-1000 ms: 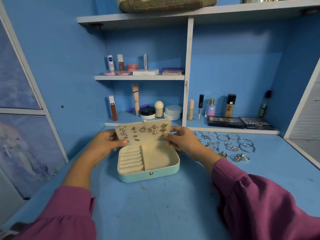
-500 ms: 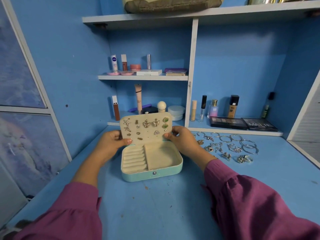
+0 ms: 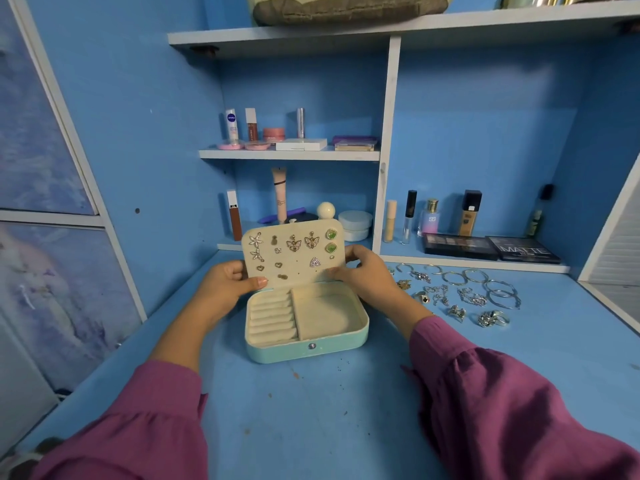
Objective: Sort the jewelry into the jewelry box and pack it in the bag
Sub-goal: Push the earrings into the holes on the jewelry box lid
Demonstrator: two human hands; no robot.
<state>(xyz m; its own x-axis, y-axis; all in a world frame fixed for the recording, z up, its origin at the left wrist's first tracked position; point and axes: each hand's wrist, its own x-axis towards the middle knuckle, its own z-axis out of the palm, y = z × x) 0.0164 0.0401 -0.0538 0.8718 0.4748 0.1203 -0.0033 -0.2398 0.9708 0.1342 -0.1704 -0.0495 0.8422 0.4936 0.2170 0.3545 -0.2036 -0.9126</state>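
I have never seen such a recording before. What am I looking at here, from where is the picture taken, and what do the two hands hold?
There is no machine: a person wears a camera on the head, looking forward and down, so you see their own arms in purple sleeves. On the blue desk stands a mint jewelry box, open. The left hand and the right hand each hold one side of its raised lid, where earrings are pinned. The box's compartments look empty. To the right of the box lie loose silver rings and bangles. Makeup stands on the shelves behind.
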